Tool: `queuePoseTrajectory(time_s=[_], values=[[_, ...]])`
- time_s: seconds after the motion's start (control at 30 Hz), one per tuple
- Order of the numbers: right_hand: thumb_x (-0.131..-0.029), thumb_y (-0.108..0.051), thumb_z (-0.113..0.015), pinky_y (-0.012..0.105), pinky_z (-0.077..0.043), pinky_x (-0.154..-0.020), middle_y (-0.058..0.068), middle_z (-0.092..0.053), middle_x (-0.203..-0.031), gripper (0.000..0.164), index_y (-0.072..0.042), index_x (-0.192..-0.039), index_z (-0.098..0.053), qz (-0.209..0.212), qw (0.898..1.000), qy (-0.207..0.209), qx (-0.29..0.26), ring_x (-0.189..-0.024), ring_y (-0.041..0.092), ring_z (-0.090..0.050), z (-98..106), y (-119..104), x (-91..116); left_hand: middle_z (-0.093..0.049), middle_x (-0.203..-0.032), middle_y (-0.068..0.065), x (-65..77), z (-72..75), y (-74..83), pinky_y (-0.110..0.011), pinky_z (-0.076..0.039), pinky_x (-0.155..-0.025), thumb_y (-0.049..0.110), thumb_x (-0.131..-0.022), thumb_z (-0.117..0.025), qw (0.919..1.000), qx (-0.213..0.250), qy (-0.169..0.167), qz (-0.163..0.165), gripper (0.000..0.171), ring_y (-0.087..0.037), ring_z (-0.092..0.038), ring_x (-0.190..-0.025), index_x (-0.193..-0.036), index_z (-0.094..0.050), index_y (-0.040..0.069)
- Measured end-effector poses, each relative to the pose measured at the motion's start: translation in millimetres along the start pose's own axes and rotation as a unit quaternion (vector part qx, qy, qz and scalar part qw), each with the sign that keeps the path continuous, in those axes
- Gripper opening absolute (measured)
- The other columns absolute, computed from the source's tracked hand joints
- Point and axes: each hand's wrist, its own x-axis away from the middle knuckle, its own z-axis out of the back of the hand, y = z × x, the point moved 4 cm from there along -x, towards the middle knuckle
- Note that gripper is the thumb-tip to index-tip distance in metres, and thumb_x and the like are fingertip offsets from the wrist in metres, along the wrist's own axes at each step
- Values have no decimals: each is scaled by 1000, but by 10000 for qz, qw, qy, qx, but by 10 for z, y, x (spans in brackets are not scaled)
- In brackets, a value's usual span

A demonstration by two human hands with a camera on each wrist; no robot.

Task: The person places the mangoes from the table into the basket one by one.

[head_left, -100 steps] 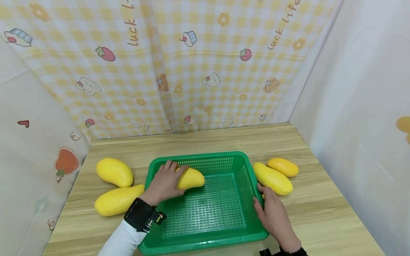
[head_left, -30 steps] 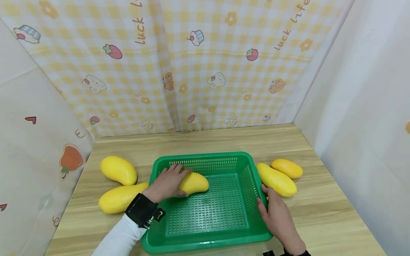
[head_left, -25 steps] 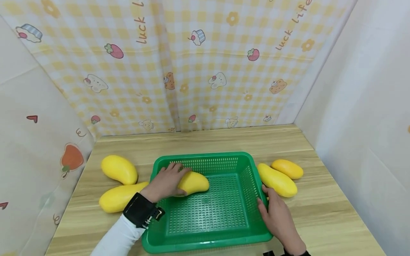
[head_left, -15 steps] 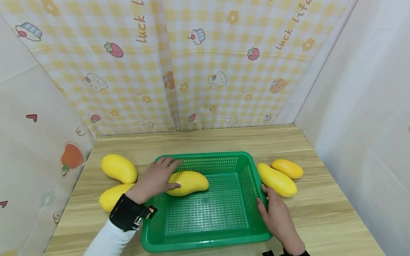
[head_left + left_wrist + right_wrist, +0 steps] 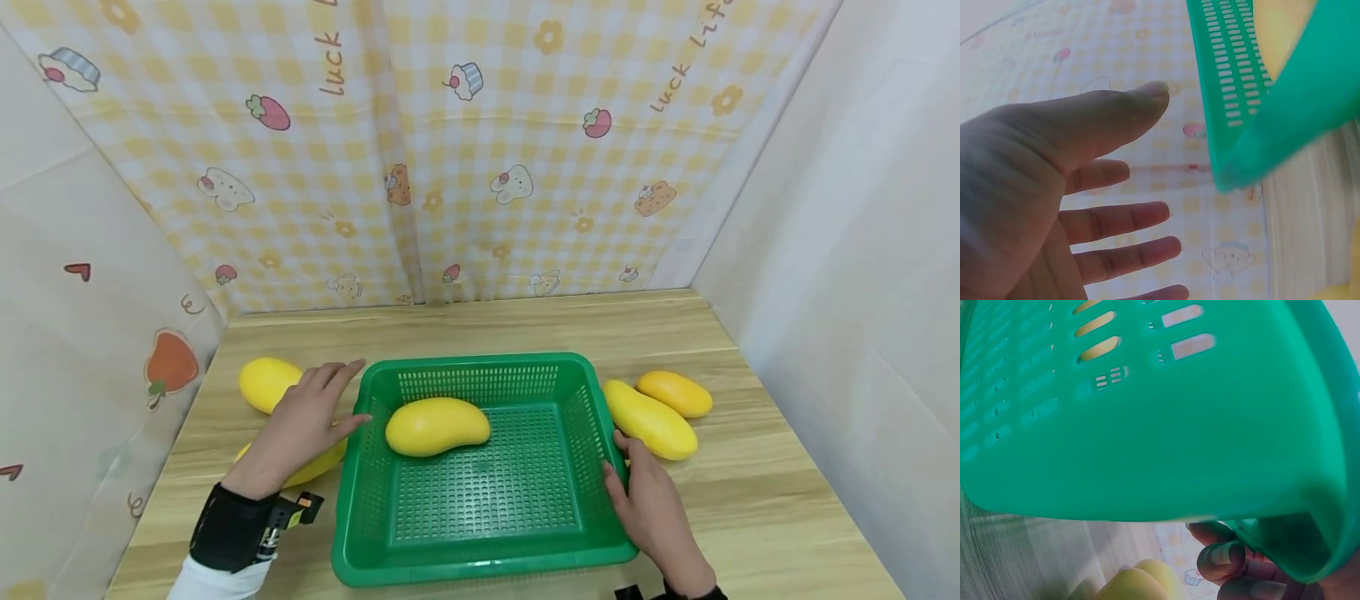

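One yellow mango [image 5: 437, 427] lies in the left part of a green plastic basket [image 5: 480, 572]. My left hand [image 5: 303, 421] is left of the basket, over two more mangoes. Its fingers and thumb are spread with nothing between them, as the left wrist view of the hand [image 5: 1016, 194] also shows. It partly covers the farther mango [image 5: 264, 383] and the nearer mango [image 5: 321, 467]. My right hand [image 5: 654, 512] grips the basket's right rim, thumb on the inner side; in the right wrist view its fingers [image 5: 1222, 559] curl beneath the rim.
On the right, a long yellow mango [image 5: 652, 421] lies against the basket's outer side, with a smaller orange-yellow mango [image 5: 675, 394] just behind it. A checked cloth [image 5: 480, 167] hangs along the back edge of the wooden table [image 5: 765, 500], with pale cloth at both sides.
My left hand has let go of the mango inside the basket and moved left, out over the mangoes on the table. My right hand has stayed on the rim.
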Motion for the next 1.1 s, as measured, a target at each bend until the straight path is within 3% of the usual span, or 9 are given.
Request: queuePoseTrajectory(time_s=[0.27, 0.5, 0.8, 1.1], values=[[-89, -4, -64, 45, -53, -71, 27, -57, -121, 37, 10, -120, -49, 95, 9999, 95, -4, -90, 29, -61, 13, 11, -20, -52, -122, -26, 135, -31, -180, -57, -46, -79, 27, -84, -74, 9994, 61, -55, 346, 69, -44, -49, -106, -139, -43, -1], [-90, -4, -63, 43, -53, -69, 27, -57, -120, 37, 9, -121, -49, 116, 9999, 86, -4, -88, 27, -61, 2, 19, -25, -50, -123, -30, 275, -146, -364, -57, -46, -80, 27, -85, -73, 9960, 272, -368, 763, 69, -47, -47, -106, -139, -42, -5], [-89, -4, -64, 39, -52, -65, 24, -58, -121, 36, 8, -120, -49, 53, 10000, 57, 30, -83, 23, -59, -3, 27, 7, -53, -118, -29, 478, -353, -512, -60, -44, -78, 28, -76, -81, 9930, 158, -581, 1018, 75, -48, -49, -105, -133, -46, -6], [-89, -4, -64, 38, -52, -64, 25, -58, -121, 36, 8, -119, -49, 52, 10000, 53, 43, -81, 22, -59, -10, 15, 0, -54, -114, -27, 584, -413, -608, -61, -42, -74, 24, -73, -83, 9892, -44, -776, 1242, 68, -47, -49, -103, -128, -54, -4]])
